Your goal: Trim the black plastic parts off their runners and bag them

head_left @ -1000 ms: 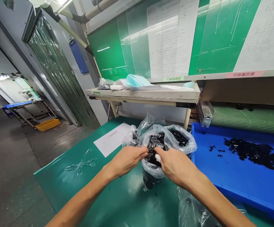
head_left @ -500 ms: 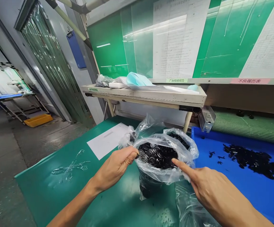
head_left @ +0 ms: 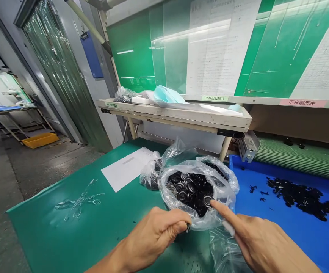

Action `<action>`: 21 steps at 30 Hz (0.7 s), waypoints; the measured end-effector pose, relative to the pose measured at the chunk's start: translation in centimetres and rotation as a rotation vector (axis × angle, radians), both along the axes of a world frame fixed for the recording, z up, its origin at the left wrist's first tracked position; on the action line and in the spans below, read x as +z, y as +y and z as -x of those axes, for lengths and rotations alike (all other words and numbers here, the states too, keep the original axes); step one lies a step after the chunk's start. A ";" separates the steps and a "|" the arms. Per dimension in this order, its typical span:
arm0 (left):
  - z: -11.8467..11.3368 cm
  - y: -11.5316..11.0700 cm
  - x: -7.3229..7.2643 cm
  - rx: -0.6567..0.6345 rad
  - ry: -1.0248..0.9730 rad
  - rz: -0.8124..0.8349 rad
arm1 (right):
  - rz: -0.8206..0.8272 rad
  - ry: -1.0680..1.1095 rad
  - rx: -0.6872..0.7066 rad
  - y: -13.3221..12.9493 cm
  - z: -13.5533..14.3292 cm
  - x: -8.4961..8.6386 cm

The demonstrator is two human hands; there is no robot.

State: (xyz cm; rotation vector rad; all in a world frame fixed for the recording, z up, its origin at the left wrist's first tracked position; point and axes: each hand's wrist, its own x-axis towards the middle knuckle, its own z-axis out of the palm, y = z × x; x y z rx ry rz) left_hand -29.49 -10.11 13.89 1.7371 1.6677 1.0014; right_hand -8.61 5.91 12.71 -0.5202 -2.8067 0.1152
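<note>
A clear plastic bag stands with its mouth wide, filled with small round black parts, ring-like and glossy. My left hand is closed in a pinch in front of the bag, with a small black part showing at the fingertips. Over the bag's right rim reaches my right hand, its index finger stretched out and touching one round black part at the top of the pile. Something whitish shows under that finger; I cannot make out what it is. The other right fingers are mostly hidden.
A second bag of black parts stands behind, and a small tied bag sits left. Paper and clear plastic strands lie on the green table. Right is a blue tray with scattered black pieces, below a green ribbed belt.
My left hand has moved right and toward me, from the bag's left rim to its front, still pinching. The bag's mouth tilts more toward me. My right index finger stays at the parts.
</note>
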 end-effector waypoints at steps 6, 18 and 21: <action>-0.2 0.9 -1.1 0.043 0.000 0.010 | 0.074 -0.073 -0.017 -0.1 0.2 0.3; -1.0 0.1 -2.1 -0.059 -0.042 -0.035 | 0.191 -0.043 -0.010 -0.5 1.4 2.3; -1.4 0.3 -2.3 -0.044 -0.080 0.003 | 0.164 0.035 -0.064 -0.3 1.9 3.5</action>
